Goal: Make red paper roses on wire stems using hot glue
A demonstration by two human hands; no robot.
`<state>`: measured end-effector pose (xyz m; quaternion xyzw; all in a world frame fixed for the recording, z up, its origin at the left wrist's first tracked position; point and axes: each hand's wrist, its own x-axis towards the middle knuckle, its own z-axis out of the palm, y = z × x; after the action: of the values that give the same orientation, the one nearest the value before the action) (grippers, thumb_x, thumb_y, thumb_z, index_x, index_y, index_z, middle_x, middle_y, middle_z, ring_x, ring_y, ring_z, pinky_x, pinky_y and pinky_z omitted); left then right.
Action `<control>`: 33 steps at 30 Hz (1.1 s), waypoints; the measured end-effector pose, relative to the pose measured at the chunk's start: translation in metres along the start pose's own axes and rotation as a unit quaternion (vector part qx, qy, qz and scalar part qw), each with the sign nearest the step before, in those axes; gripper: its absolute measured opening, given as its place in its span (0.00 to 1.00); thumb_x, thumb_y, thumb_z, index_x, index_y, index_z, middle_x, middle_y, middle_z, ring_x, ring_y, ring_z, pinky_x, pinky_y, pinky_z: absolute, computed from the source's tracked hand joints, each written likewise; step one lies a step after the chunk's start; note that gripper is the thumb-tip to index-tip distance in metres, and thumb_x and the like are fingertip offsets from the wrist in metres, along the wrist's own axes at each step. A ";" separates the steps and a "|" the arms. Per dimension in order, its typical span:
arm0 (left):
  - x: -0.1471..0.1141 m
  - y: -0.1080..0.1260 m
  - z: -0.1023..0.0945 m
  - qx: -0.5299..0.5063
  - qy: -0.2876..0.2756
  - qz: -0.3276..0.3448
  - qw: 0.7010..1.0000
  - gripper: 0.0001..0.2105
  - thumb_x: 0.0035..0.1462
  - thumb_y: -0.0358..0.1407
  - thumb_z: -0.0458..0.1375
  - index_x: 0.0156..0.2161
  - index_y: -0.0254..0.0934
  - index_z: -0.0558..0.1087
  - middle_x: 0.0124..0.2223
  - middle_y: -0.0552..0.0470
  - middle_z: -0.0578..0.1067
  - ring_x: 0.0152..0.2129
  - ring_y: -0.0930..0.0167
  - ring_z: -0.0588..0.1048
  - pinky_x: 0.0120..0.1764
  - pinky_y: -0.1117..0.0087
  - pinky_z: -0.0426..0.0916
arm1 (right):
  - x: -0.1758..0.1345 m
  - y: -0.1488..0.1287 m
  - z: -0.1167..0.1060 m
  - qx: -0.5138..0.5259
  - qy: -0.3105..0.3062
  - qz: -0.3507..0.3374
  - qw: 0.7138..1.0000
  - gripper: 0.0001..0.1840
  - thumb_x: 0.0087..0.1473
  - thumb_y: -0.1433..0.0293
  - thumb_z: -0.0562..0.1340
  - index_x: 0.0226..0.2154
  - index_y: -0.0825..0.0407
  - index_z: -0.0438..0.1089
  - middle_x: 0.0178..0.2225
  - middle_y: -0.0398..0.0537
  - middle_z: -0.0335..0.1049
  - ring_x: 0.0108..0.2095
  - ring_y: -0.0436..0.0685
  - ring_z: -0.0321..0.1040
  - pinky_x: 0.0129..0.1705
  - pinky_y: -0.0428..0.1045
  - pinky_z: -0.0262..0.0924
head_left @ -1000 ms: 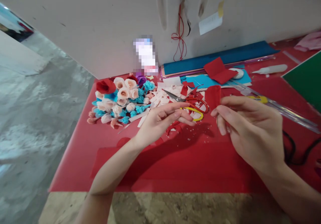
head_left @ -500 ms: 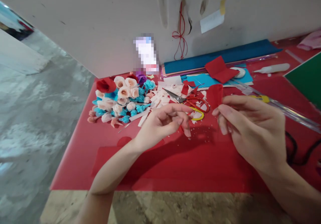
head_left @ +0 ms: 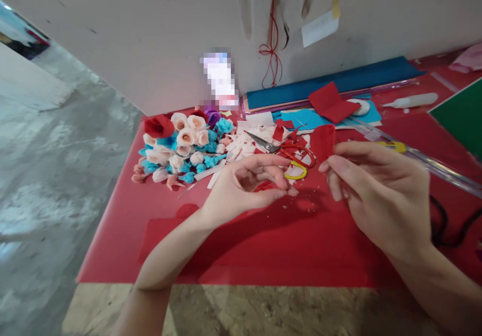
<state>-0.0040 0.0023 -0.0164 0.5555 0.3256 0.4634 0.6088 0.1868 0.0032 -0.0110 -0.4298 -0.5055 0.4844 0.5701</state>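
Between the thumb and fingers of my right hand (head_left: 376, 190) is a small red crepe paper petal (head_left: 323, 142), held upright by its lower edge. My left hand (head_left: 250, 183) hovers to its left, thumb and fingers apart with nothing visible between them. Just beyond the left fingertips lie scissors (head_left: 269, 146) with red and yellow handles, blades pointing left. They rest on a heap of white and red paper scraps (head_left: 244, 142). Under both hands a red paper sheet (head_left: 278, 245) covers the front of the red table (head_left: 113, 240).
A pile of paper flowers (head_left: 184, 145) in white, blue and red sits at the left. Behind are a folded red paper (head_left: 331, 104), blue paper (head_left: 339, 82), a white tape roll (head_left: 359, 107) and a glue bottle (head_left: 412, 100). A lit phone (head_left: 220, 80) leans on the wall.
My left thumb has stretched out to the right and the left fingers have opened from a more curled pose. My right hand keeps the red petal in nearly the same place.
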 end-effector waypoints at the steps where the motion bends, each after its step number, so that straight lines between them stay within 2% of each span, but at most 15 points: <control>1: 0.000 0.000 0.000 -0.006 -0.001 -0.005 1.000 0.16 0.49 0.23 0.62 0.44 0.36 0.73 0.29 0.55 0.76 0.30 0.73 0.78 0.40 0.73 0.75 | 0.000 0.000 0.000 -0.001 0.000 0.004 1.000 0.02 0.52 0.72 0.65 0.31 0.49 0.73 0.17 0.40 0.62 0.17 0.46 0.59 0.16 0.42 0.54; 5: 0.000 0.000 0.002 -0.033 -0.006 -0.006 0.999 0.16 0.50 0.23 0.62 0.44 0.39 0.74 0.31 0.56 0.76 0.32 0.75 0.78 0.40 0.75 0.74 | -0.002 0.000 0.001 -0.011 -0.006 0.008 1.000 0.02 0.52 0.71 0.65 0.31 0.49 0.73 0.17 0.40 0.63 0.16 0.45 0.59 0.16 0.42 0.52; 8: -0.001 0.001 0.002 -0.028 -0.005 0.023 0.999 0.14 0.50 0.22 0.62 0.40 0.42 0.76 0.32 0.56 0.75 0.33 0.76 0.77 0.41 0.75 0.74 | -0.004 0.000 0.000 -0.010 -0.021 -0.004 1.000 0.03 0.53 0.71 0.64 0.32 0.48 0.73 0.19 0.40 0.64 0.17 0.45 0.59 0.17 0.42 0.53; 12: -0.002 0.001 0.001 -0.011 -0.008 0.046 0.999 0.09 0.51 0.24 0.62 0.31 0.42 0.78 0.34 0.54 0.75 0.33 0.74 0.75 0.47 0.67 0.71 | -0.006 0.000 0.000 -0.014 -0.025 -0.018 0.999 0.04 0.52 0.72 0.64 0.33 0.47 0.73 0.21 0.40 0.66 0.17 0.46 0.60 0.17 0.43 0.55; 14: -0.002 0.000 0.000 -0.010 -0.011 0.052 0.999 0.08 0.53 0.26 0.61 0.32 0.42 0.79 0.34 0.53 0.75 0.33 0.73 0.74 0.49 0.64 0.70 | -0.006 0.000 0.000 -0.012 -0.027 -0.018 0.999 0.05 0.52 0.73 0.64 0.33 0.47 0.73 0.21 0.39 0.66 0.17 0.46 0.59 0.18 0.43 0.54; 18: -0.001 -0.004 -0.003 -0.004 -0.006 0.067 0.998 0.06 0.56 0.30 0.59 0.33 0.41 0.78 0.35 0.51 0.74 0.35 0.71 0.73 0.45 0.65 0.70 | -0.006 0.002 0.000 -0.004 -0.028 -0.019 0.999 0.04 0.52 0.72 0.65 0.34 0.47 0.73 0.20 0.39 0.65 0.17 0.46 0.59 0.17 0.43 0.54; 22: 0.000 -0.006 -0.004 -0.024 -0.015 0.056 0.998 0.09 0.59 0.33 0.54 0.30 0.37 0.75 0.33 0.50 0.73 0.34 0.70 0.72 0.47 0.63 0.68 | -0.005 0.002 -0.001 -0.009 -0.022 -0.014 1.000 0.04 0.52 0.70 0.65 0.33 0.47 0.73 0.19 0.38 0.65 0.17 0.46 0.59 0.17 0.43 0.54; 25: 0.001 -0.005 -0.002 -0.009 -0.028 0.063 0.998 0.13 0.61 0.33 0.52 0.27 0.36 0.73 0.31 0.50 0.71 0.33 0.70 0.71 0.45 0.64 0.67 | -0.005 0.002 -0.001 -0.011 -0.026 -0.010 1.000 0.04 0.52 0.70 0.65 0.34 0.46 0.73 0.20 0.38 0.65 0.17 0.46 0.58 0.17 0.43 0.53; 29: -0.001 -0.004 0.001 -0.003 -0.033 0.066 0.997 0.10 0.61 0.33 0.53 0.31 0.35 0.74 0.31 0.50 0.71 0.34 0.71 0.71 0.44 0.66 0.66 | -0.009 0.001 0.000 -0.001 -0.052 -0.010 0.999 0.04 0.53 0.70 0.64 0.34 0.45 0.73 0.21 0.38 0.66 0.18 0.46 0.60 0.19 0.43 0.56; 33: -0.005 -0.004 0.002 -0.019 -0.030 0.050 0.998 0.07 0.61 0.33 0.53 0.35 0.36 0.74 0.33 0.51 0.72 0.33 0.73 0.71 0.40 0.71 0.67 | -0.016 -0.002 0.002 0.012 -0.057 -0.059 0.997 0.08 0.54 0.73 0.64 0.36 0.44 0.73 0.29 0.38 0.69 0.25 0.46 0.65 0.27 0.44 0.62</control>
<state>-0.0030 -0.0032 -0.0204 0.5727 0.2703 0.4823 0.6052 0.1851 -0.0130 -0.0112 -0.3640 -0.5562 0.4797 0.5727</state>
